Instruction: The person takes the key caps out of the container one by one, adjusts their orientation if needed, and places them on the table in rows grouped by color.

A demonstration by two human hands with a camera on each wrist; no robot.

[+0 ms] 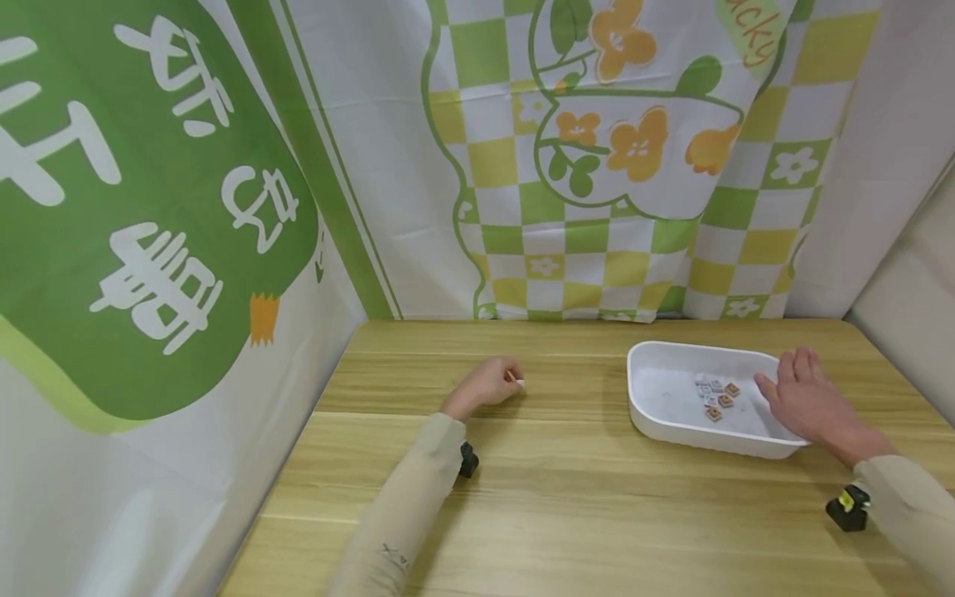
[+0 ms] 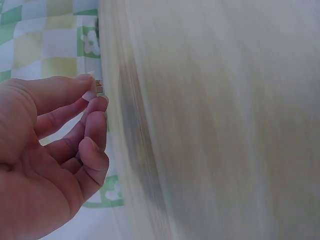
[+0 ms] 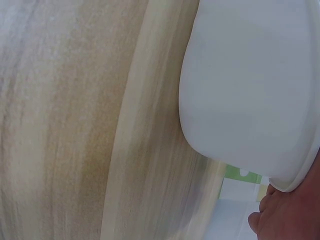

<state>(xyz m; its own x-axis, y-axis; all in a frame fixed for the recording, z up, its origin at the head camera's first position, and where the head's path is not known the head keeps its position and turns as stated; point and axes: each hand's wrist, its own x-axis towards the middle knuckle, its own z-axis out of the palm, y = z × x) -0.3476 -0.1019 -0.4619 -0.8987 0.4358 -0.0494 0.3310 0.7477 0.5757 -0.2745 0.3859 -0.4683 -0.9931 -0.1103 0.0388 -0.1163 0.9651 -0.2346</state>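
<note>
My left hand [image 1: 488,383] hovers just over the table's left half. Between its thumb and index finger it pinches a small white piece [image 2: 91,93] with a brownish part; the fingers cover much of it, so its kind cannot be told. To the right stands a white plastic tray [image 1: 664,425] holding several small square pieces [image 1: 714,413], some tan-brown and some white. My right hand [image 1: 809,402] lies over the tray's right rim, its fingers extended and pointing away from me. In the right wrist view, part of that hand [image 3: 287,215] shows beside the tray's rim.
The wood-grain table [image 1: 552,497] reaches back to a hanging cloth with green and yellow checks [image 1: 567,240]. A green cloth with white lettering [image 1: 246,365] hangs along the left side. Dark wrist-worn devices [image 1: 848,507] sit at both sleeves.
</note>
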